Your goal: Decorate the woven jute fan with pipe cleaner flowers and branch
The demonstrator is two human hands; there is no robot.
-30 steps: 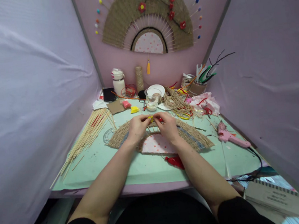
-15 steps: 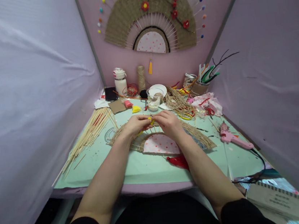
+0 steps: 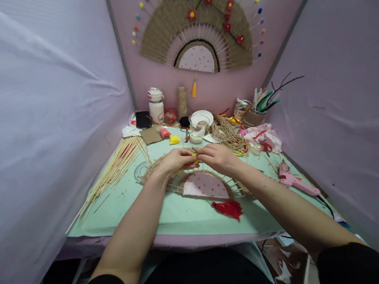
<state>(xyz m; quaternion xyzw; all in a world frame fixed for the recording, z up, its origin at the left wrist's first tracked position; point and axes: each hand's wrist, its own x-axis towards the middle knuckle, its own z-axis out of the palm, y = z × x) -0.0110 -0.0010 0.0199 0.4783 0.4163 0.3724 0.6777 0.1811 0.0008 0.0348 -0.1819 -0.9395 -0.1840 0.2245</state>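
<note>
My left hand (image 3: 179, 161) pinches a small yellow piece (image 3: 194, 158), probably soft like clay, though its kind is too small to make out. From the other side my right hand (image 3: 217, 157) closes its fingertips on the same piece. Both hands are over a half-round twine fan (image 3: 154, 167) lying on the table, and they hide much of its woven band. The fan's inner half-circle (image 3: 204, 186) is pale pink with dark pink dots. A red tassel (image 3: 228, 208) lies below the fan, near the table's front edge.
Thin wooden sticks (image 3: 110, 174) lie at the left. A pink glue gun (image 3: 296, 182) rests at the right with its cord. Behind stand a white bottle (image 3: 156, 107), a twine spool (image 3: 182, 102) and loose twine (image 3: 228, 132). A finished fan (image 3: 159, 35) hangs on the back wall.
My right forearm has swung outward to the right, uncovering the red tassel. Both hands stay together on the yellow piece. The whole view has shifted slightly.
</note>
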